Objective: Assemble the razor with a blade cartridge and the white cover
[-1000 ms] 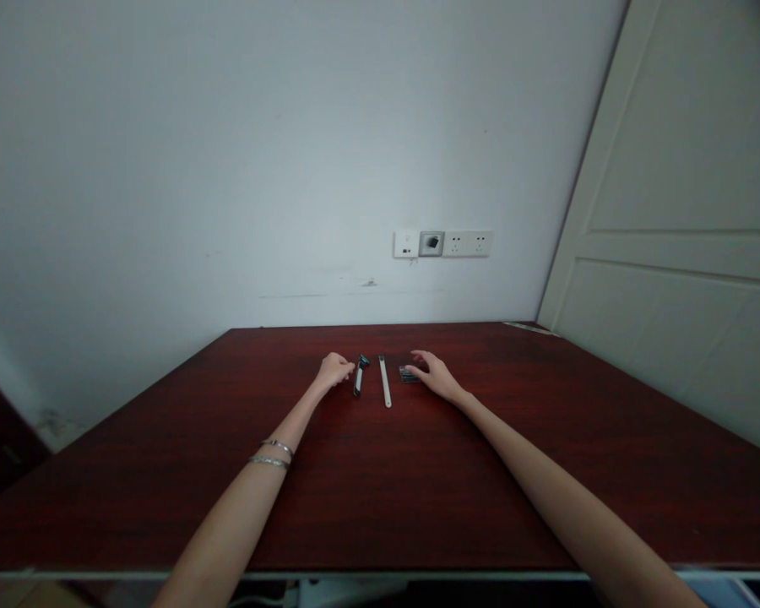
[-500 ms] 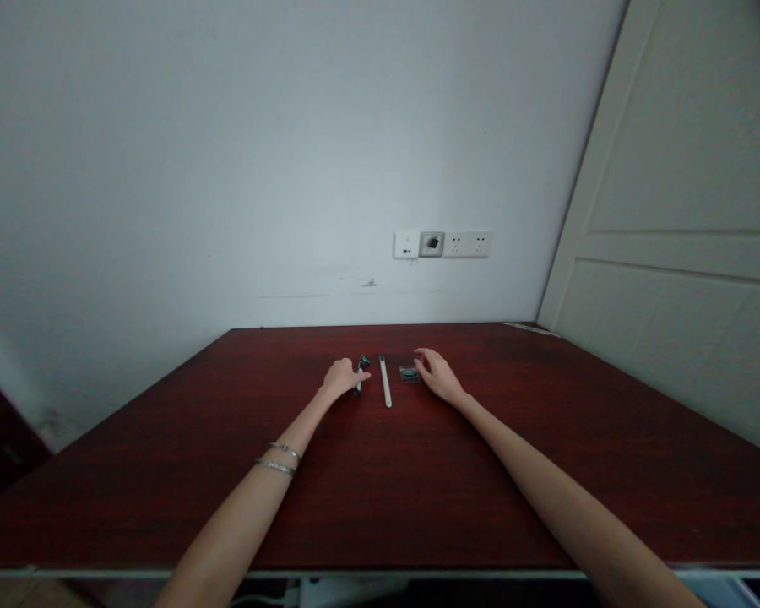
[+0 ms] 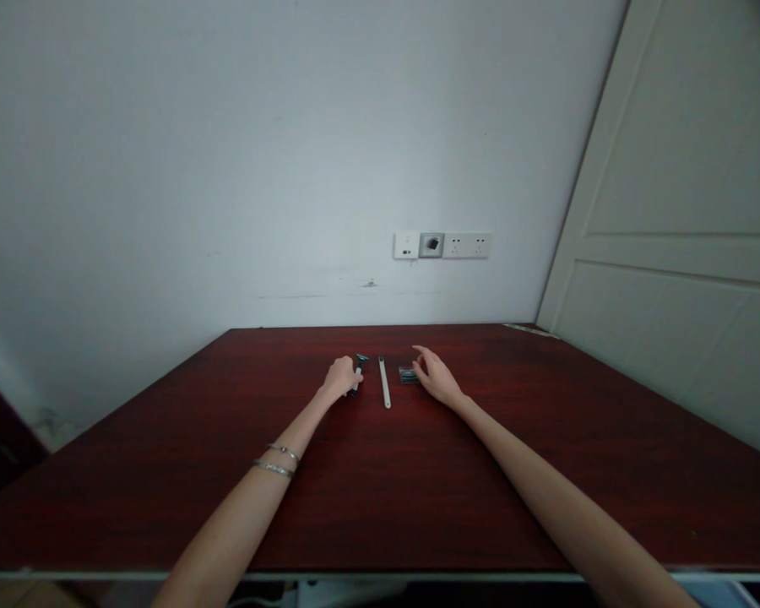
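Observation:
A razor [image 3: 358, 375] with a dark green head and a pale handle is in my left hand [image 3: 340, 377]. The thumb lies against the handle, and the other fingers are mostly hidden behind the hand. To its right, a long thin whitish strip [image 3: 385, 387] with a dark far end lies flat on the table. Farther right is a small clear case [image 3: 408, 375] with dark contents. My right hand [image 3: 437, 373] rests beside that case, fingers apart and holding nothing. Its thumb is close to the case's right side; I cannot tell if they touch.
The dark red wooden table [image 3: 380, 490] reaches back to a pale wall. Wall sockets [image 3: 467, 246] sit above its far edge. A cream door [image 3: 677, 211] borders the right side. Two bracelets [image 3: 279, 460] circle my left forearm.
My left thumb has drawn in against the razor, and the razor has shifted slightly left. My right hand has moved very little; the strip and case stay in place.

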Demonstrator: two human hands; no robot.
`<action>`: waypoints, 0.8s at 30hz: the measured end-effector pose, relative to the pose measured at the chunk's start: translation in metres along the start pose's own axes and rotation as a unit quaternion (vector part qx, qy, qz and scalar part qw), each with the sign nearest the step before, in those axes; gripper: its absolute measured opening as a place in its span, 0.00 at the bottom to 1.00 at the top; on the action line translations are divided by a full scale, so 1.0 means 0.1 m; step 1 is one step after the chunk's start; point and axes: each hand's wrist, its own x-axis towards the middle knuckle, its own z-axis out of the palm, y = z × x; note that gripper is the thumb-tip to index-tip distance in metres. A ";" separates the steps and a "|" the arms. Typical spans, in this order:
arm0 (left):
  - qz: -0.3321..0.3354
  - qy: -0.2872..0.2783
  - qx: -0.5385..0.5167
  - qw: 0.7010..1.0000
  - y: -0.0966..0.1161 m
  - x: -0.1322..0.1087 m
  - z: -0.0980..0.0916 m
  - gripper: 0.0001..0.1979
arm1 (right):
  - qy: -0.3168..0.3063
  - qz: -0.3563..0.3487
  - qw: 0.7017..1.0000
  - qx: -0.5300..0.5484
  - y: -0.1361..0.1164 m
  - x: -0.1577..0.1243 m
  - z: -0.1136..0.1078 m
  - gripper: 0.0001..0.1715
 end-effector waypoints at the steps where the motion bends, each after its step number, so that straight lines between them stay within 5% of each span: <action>1: -0.006 -0.007 -0.007 1.000 0.02 -0.02 -0.03 0.10 | 0.008 0.008 1.000 0.014 -0.02 0.01 0.00 0.25; 7: 0.053 0.043 -0.049 0.996 0.14 -0.10 -0.25 0.13 | 0.064 0.066 0.980 0.175 -0.32 0.12 0.05 0.17; 12: 0.143 0.029 -0.185 0.972 0.27 -0.18 -0.28 0.17 | 0.031 0.191 0.909 0.368 -0.58 0.17 0.13 0.24; 20: 0.238 -0.098 -0.331 0.908 0.42 -0.32 -0.26 0.20 | -0.018 0.251 0.801 0.543 -0.85 0.14 0.07 0.23; 24: 0.234 -0.158 -0.345 0.895 0.40 -0.33 -0.26 0.20 | -0.017 0.222 0.812 0.540 -0.89 0.13 0.04 0.23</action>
